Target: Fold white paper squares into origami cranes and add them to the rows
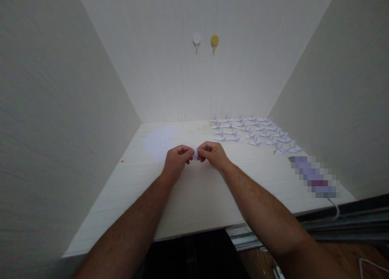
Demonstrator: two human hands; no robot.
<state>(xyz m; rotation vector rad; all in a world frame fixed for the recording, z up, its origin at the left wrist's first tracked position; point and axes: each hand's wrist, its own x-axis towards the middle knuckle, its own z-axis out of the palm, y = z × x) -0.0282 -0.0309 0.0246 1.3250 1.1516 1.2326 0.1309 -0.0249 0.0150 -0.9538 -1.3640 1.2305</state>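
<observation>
Between my two hands is a small folded piece of white paper (195, 154), held a little above the white table. My left hand (178, 157) pinches its left side between thumb and fingers. On the other side, my right hand (212, 153) pinches the right edge the same way. Most of the paper is covered by my fingertips, so its exact folded shape cannot be made out. White paper sheets (159, 141) lie beyond and left of my left hand. Rows of folded paper cranes (247, 131) stand to the right, beyond my right hand.
A pixelated flat object (313, 177) with a white cable (336, 208) lies near the table's right edge. Walls enclose the table (194, 214) at left, back and right. A white hook (197, 40) and a yellow hook (214, 41) are on the back wall. A small orange bit (122, 161) lies left.
</observation>
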